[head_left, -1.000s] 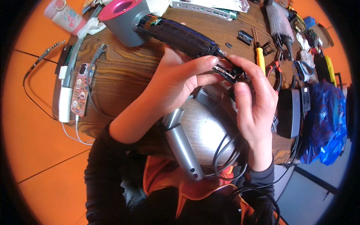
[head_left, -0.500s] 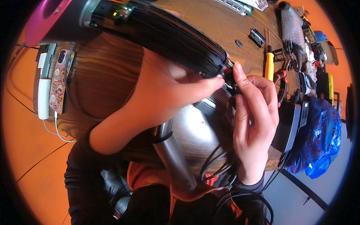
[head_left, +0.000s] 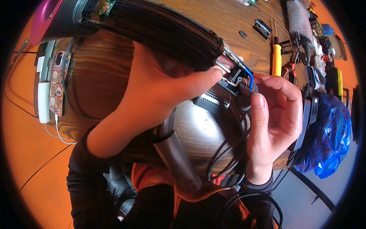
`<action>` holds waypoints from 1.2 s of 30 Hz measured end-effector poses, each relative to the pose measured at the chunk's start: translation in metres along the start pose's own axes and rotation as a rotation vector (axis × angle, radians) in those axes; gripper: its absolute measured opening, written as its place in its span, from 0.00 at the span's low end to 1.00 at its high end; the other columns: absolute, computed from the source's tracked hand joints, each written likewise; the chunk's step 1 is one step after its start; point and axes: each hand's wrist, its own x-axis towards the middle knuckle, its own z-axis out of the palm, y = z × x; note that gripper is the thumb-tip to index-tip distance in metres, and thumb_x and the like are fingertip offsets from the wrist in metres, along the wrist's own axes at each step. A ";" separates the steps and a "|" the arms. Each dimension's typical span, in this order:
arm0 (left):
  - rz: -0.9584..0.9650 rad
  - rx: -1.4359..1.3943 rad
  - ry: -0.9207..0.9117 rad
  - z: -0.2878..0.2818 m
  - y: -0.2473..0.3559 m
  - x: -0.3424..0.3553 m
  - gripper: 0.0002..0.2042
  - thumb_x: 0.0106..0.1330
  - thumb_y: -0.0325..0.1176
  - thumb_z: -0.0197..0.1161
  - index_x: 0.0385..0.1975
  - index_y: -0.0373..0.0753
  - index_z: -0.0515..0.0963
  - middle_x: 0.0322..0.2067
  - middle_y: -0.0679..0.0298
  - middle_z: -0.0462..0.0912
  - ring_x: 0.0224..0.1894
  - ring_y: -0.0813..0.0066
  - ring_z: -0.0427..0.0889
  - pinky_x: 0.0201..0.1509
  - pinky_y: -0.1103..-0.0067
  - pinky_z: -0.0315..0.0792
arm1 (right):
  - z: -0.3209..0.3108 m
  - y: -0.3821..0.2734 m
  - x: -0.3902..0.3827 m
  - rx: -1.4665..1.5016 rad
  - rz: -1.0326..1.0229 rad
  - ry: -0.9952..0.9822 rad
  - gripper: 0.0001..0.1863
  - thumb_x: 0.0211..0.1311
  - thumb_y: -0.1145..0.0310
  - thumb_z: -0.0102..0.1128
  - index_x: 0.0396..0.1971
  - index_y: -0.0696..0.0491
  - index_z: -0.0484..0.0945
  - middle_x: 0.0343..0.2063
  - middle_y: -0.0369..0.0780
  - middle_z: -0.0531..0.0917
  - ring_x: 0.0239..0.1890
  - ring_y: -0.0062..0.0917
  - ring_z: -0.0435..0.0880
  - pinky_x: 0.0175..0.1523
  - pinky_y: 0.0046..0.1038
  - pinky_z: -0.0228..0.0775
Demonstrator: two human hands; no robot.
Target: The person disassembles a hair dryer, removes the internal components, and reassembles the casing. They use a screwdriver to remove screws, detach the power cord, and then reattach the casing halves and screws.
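Observation:
A black hair dryer handle [head_left: 167, 32] slants across the upper middle, its head ending in a pink ring [head_left: 42, 19] at the far left. My left hand [head_left: 160, 84] wraps around the handle from below, with the thumb near its lower end. Out of that end sticks an inner frame [head_left: 233, 76] with a blue wire [head_left: 251, 78] and pale wires. At the frame's outer end, my right hand [head_left: 276, 110] pinches the black power cord [head_left: 246, 100] between thumb and fingers. Near the head, a small green circuit board [head_left: 106, 7] shows. Below the frame lies a perforated cylinder [head_left: 215, 98].
A dark tube [head_left: 177, 160] rests at the table's near edge beside the coiled cord. To the right are a yellow-handled screwdriver [head_left: 276, 59], red-handled pliers [head_left: 290, 70], small black parts [head_left: 262, 29] and a blue plastic bag [head_left: 328, 133]. A phone [head_left: 57, 89] lies at left.
The inner frame with its wires has slid out of the handle's end. My right hand has moved right with the cord, while the handle has shifted slightly left.

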 end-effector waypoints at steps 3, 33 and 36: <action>-0.021 -0.017 -0.034 -0.001 0.000 -0.002 0.34 0.47 0.14 0.56 0.55 0.39 0.51 0.41 0.53 0.73 0.46 0.56 0.76 0.51 0.65 0.71 | 0.001 -0.003 -0.002 -0.026 0.062 0.009 0.13 0.57 0.78 0.51 0.43 0.64 0.68 0.36 0.41 0.77 0.37 0.18 0.75 0.46 0.19 0.66; -0.099 -0.019 -0.259 -0.004 0.003 0.002 0.38 0.46 0.18 0.57 0.57 0.40 0.43 0.41 0.52 0.73 0.48 0.56 0.75 0.54 0.65 0.68 | -0.009 0.003 0.001 0.382 0.463 -0.217 0.08 0.61 0.68 0.47 0.27 0.57 0.69 0.23 0.38 0.78 0.21 0.16 0.77 0.22 0.12 0.62; -0.116 -0.038 -0.246 -0.004 0.005 0.002 0.37 0.46 0.18 0.58 0.57 0.40 0.44 0.41 0.52 0.73 0.48 0.56 0.74 0.53 0.64 0.69 | -0.012 0.002 0.001 0.331 0.438 -0.247 0.09 0.62 0.67 0.47 0.29 0.57 0.69 0.24 0.38 0.79 0.21 0.16 0.77 0.22 0.12 0.63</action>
